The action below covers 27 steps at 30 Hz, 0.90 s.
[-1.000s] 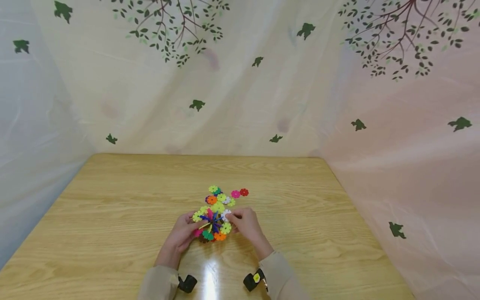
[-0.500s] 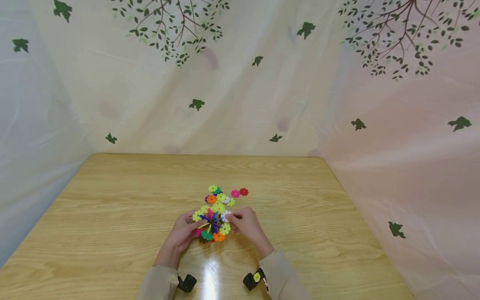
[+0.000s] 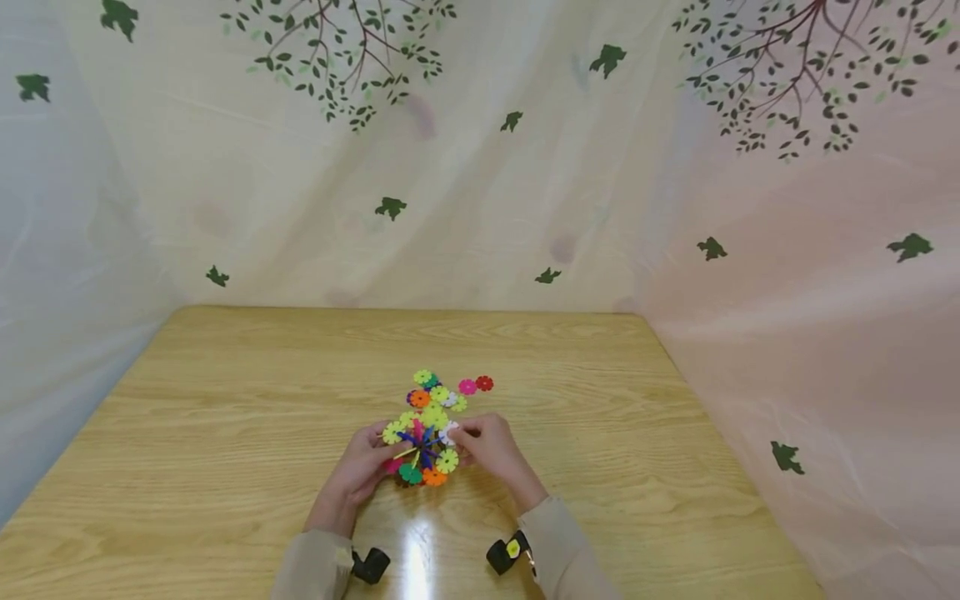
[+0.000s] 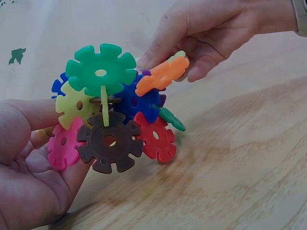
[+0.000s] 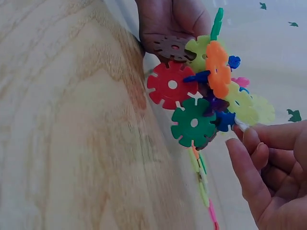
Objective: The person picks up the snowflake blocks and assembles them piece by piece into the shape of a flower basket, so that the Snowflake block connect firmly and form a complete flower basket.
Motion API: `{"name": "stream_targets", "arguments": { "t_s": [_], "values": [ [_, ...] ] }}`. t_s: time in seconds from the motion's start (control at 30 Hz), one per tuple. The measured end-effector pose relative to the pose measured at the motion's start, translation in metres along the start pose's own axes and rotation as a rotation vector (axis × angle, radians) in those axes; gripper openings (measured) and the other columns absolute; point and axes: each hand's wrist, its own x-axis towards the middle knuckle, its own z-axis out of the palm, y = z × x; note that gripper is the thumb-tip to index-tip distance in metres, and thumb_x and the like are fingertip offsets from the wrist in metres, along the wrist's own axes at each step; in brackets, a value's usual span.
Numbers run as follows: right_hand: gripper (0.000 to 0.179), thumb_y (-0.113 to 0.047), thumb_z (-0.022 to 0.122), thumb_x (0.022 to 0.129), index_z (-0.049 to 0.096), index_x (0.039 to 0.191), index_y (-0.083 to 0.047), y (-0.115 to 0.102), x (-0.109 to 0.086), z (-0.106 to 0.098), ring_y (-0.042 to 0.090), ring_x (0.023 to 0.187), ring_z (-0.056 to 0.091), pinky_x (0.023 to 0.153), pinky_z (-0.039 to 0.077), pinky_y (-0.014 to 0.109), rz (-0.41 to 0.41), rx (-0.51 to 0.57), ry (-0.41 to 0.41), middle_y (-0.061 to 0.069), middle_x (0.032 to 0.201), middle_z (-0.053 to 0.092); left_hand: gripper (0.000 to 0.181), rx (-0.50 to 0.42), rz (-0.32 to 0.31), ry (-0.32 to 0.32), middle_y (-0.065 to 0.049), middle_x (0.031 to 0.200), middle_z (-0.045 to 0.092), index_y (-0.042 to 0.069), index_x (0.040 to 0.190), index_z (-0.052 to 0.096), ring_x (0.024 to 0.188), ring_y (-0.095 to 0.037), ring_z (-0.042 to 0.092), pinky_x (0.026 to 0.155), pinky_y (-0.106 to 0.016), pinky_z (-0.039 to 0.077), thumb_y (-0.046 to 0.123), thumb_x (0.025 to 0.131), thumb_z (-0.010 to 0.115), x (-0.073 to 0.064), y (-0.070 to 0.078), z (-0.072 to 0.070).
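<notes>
A cluster of interlocking plastic flower discs [image 3: 423,446] is held just above the table between my hands. My left hand [image 3: 360,465] grips its left side, with the thumb on top; in the left wrist view, fingers pass behind a pink disc [image 4: 65,143]. From the right, thumb and forefinger of my right hand [image 3: 492,450] pinch a white disc [image 3: 447,432] at the cluster's edge. The right wrist view shows that white disc [image 5: 241,124] edge-on, touching a blue disc [image 5: 225,120]. Whether the two are slotted together I cannot tell. Green, brown, red and orange discs stick out below.
Beyond the hands lie more flower discs, among them an orange one [image 3: 419,398], a pink one [image 3: 468,387] and a red one [image 3: 484,383]. They rest on a wooden table [image 3: 225,400]. A leaf-printed curtain [image 3: 465,167] hangs behind and at both sides.
Both hands keep the same hold on the cluster and the white disc. The head view has shifted slightly, and the cluster's lower discs sit a touch lower.
</notes>
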Motion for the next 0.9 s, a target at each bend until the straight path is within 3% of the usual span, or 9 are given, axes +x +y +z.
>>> {"name": "stream_targets", "arguments": {
  "t_s": [0.3,0.47,0.6,0.73,0.9],
  "values": [
    [0.022,-0.014,0.062,0.094,0.073,0.087,0.003,0.0031,-0.0008,0.0087,0.011,0.053,0.057,0.054,0.059,0.027,-0.016,0.023,0.061,-0.001,0.063,0.052,0.05,0.005,-0.013,0.03,0.001,0.111,0.07,-0.016,0.138,0.038,0.096,-0.006,0.068,0.088,-0.024,0.057,-0.001,0.094,0.056,-0.0021,0.0025,0.0004],
    [0.023,-0.017,0.062,0.095,0.072,0.088,0.003,0.0062,-0.0009,0.0101,0.01,0.053,0.055,0.054,0.06,0.028,0.021,0.068,0.066,-0.002,0.064,0.05,0.049,-0.013,-0.044,0.081,0.002,0.101,0.072,-0.015,0.137,0.038,0.09,-0.007,0.069,0.084,-0.023,0.058,-0.001,0.094,0.055,-0.0016,0.0045,0.0031],
    [0.023,-0.018,0.063,0.094,0.072,0.091,0.003,0.0061,-0.0004,0.009,0.009,0.054,0.056,0.054,0.06,0.029,0.034,0.07,0.067,-0.002,0.067,0.052,0.04,-0.023,-0.066,0.102,0.004,0.093,0.073,-0.009,0.131,0.049,0.083,-0.006,0.069,0.075,-0.02,0.058,0.0,0.093,0.057,-0.0014,0.0048,0.0042],
    [0.023,-0.019,0.064,0.094,0.073,0.094,0.002,0.0044,-0.0007,0.0061,0.01,0.053,0.059,0.054,0.06,0.03,0.043,0.047,0.062,-0.001,0.069,0.054,0.02,-0.017,-0.072,0.069,0.005,0.086,0.073,0.004,0.113,0.062,0.069,-0.003,0.063,0.062,-0.015,0.054,0.002,0.093,0.058,-0.0017,0.0045,0.0033],
    [0.025,-0.021,0.064,0.094,0.073,0.096,0.002,0.0025,-0.0007,0.0034,0.012,0.053,0.061,0.055,0.06,0.03,0.059,0.043,0.059,0.0,0.071,0.056,0.013,-0.004,-0.083,0.045,0.006,0.082,0.071,0.01,0.103,0.064,0.057,0.0,0.054,0.055,-0.012,0.048,0.004,0.095,0.057,-0.001,0.0048,0.0029]
  ]
}}
